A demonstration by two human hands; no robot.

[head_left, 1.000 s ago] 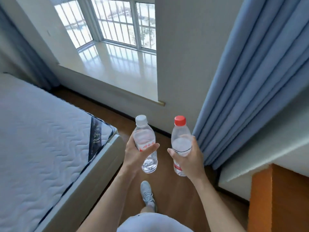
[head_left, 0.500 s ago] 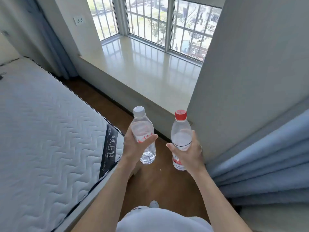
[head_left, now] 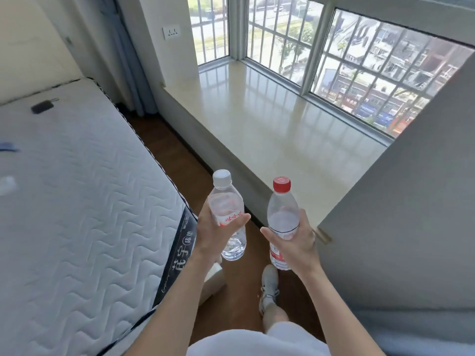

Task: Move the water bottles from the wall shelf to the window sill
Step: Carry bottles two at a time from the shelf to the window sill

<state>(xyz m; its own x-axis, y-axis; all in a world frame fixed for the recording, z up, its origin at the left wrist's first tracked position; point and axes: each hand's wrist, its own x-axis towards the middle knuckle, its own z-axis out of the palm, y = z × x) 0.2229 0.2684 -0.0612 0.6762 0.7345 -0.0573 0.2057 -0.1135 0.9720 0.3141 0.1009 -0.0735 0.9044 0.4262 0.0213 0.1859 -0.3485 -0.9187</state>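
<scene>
My left hand grips a clear water bottle with a white cap, held upright over the wooden floor. My right hand grips a second clear bottle with a red cap, also upright. Both bottles hang side by side just short of the near corner of the glossy cream window sill, which stretches ahead under the barred window. Nothing stands on the sill. The wall shelf is out of view.
A white quilted mattress fills the left, leaving a narrow strip of wooden floor between it and the sill. A grey wall juts in on the right. A small dark object lies on the mattress. My shoe is below.
The view has moved forward and turned left toward the window. The sill now lies closer and larger ahead, and the blue curtain on the right has mostly left view. Both hands still hold their bottles.
</scene>
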